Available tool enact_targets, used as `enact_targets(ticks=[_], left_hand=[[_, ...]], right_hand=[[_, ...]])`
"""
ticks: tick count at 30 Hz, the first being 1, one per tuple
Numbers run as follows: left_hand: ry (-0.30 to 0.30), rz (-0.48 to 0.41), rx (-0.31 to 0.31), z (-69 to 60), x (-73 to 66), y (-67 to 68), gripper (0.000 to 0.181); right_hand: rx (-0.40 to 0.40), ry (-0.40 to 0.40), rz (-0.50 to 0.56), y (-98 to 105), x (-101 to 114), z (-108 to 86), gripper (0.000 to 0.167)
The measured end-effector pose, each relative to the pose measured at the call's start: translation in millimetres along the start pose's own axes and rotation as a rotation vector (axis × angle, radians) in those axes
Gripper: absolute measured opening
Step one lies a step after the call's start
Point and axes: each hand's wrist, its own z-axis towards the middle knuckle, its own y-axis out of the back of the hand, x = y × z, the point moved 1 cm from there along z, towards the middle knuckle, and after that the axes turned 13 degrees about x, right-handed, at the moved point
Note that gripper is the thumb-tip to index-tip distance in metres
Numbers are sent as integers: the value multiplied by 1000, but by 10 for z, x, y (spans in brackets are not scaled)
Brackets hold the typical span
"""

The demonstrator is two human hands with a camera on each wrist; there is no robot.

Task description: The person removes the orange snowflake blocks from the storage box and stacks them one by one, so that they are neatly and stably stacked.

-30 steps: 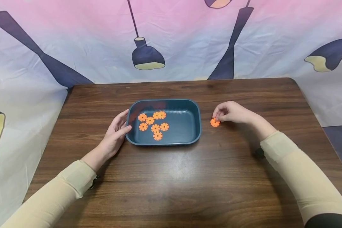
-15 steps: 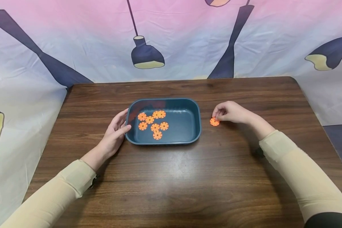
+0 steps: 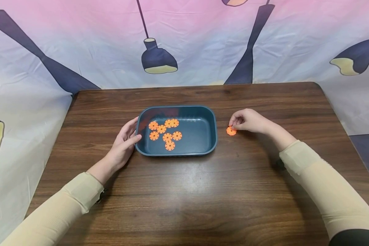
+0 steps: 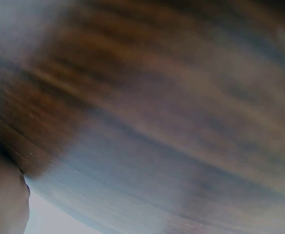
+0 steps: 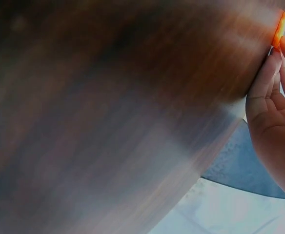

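Orange discs [image 3: 154, 136] lay right of the left hand [image 3: 122, 146], inside the blue tray [image 3: 200, 136] whose left rim that hand gripped; farther right, the right hand [image 3: 247, 121] closely pinched another disc [image 3: 231, 131], seemingly light and stiff, best taken by its notched edge.

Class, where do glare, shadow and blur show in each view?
Head: pale glare on the tabletop, nearer than the teal tray, soft shadow beside the right sleeve; left wrist: tabletop blurred; right wrist: tabletop blurred too, orange disc glowing bright.
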Motion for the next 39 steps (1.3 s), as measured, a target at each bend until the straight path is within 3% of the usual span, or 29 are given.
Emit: enact_targets(ticks=[14, 27, 39], left_hand=[[18, 3, -6, -3, -5, -6, 60], [12, -2, -7, -5, -7, -6, 59], [-20, 9, 9, -1, 16, 14, 61]], right_hand=[[-18, -12, 3, 93, 74, -25, 8], [-91, 57, -16, 305, 551, 128, 11], [-65, 170, 32, 197, 960, 369, 12]])
